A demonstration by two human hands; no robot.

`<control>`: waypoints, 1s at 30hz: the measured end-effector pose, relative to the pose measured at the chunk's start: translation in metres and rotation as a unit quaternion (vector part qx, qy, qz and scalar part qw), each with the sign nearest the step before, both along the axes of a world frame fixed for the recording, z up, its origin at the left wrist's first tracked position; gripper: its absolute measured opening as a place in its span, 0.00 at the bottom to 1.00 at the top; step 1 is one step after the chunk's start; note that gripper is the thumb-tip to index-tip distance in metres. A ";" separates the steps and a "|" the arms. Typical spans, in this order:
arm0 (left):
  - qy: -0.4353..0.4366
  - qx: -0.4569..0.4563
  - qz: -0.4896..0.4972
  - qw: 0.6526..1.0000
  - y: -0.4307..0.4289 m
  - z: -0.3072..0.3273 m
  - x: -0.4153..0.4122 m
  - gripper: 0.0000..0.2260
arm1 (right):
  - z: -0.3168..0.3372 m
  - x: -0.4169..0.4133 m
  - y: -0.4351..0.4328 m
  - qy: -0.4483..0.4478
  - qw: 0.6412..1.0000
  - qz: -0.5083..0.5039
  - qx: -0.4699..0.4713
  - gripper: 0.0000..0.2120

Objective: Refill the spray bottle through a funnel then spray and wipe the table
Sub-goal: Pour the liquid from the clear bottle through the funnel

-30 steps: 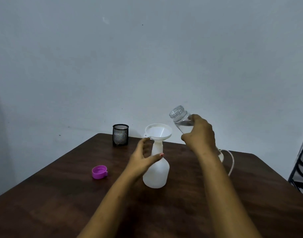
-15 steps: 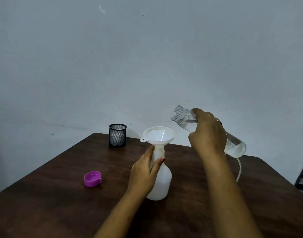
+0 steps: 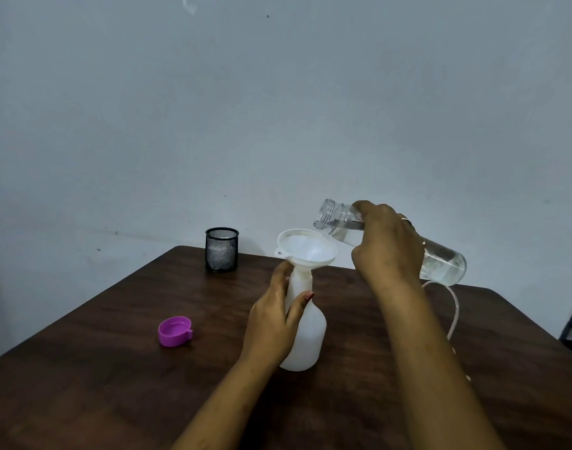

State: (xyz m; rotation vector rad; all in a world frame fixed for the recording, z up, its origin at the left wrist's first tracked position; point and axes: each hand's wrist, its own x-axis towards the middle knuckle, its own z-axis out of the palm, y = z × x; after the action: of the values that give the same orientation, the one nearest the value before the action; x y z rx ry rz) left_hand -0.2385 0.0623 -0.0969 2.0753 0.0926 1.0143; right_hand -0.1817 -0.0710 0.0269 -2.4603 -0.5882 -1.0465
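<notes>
The right hand point(image 3: 388, 245), gripping the clear water bottle point(image 3: 445, 263), had swung its mouth over the funnel point(image 3: 307, 246); the left hand point(image 3: 274, 323) had closed round the neck of the spray bottle point(image 3: 307, 339), upright on the table point(image 3: 115, 368); pouring seemed imminent.

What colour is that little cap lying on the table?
Bright purple cap, seen clearly in the head view.
</notes>
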 end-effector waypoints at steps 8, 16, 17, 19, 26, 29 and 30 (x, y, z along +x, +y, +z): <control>0.007 -0.008 -0.009 1.000 0.001 0.000 0.000 0.25 | -0.001 -0.002 0.001 -0.008 1.000 -0.001 -0.005 0.29; 0.013 -0.019 -0.013 1.000 0.001 -0.002 0.001 0.25 | 0.000 -0.001 -0.001 -0.014 1.000 -0.006 -0.006 0.29; 0.014 -0.018 -0.014 1.000 0.002 -0.002 0.001 0.25 | 0.001 -0.002 -0.001 -0.013 1.000 -0.008 -0.005 0.29; 0.017 -0.014 -0.011 1.000 0.002 -0.002 0.001 0.25 | 0.001 -0.002 -0.001 -0.010 1.000 -0.010 -0.005 0.30; 0.022 -0.014 -0.005 1.000 0.001 -0.002 0.001 0.25 | -0.001 0.000 -0.001 -0.012 1.000 -0.010 -0.007 0.29; 0.024 -0.017 -0.003 1.000 0.001 -0.002 0.000 0.25 | -0.001 0.000 -0.001 -0.012 1.000 -0.012 -0.007 0.29; 0.024 -0.017 -0.002 1.000 0.001 -0.002 0.000 0.25 | -0.001 0.000 -0.002 -0.012 1.000 -0.012 -0.007 0.29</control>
State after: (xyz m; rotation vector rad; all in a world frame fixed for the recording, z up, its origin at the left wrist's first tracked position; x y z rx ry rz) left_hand -0.2384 0.0629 -0.0985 2.0694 0.1287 0.9533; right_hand -0.1816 -0.0726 0.0256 -2.4757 -0.5781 -1.0866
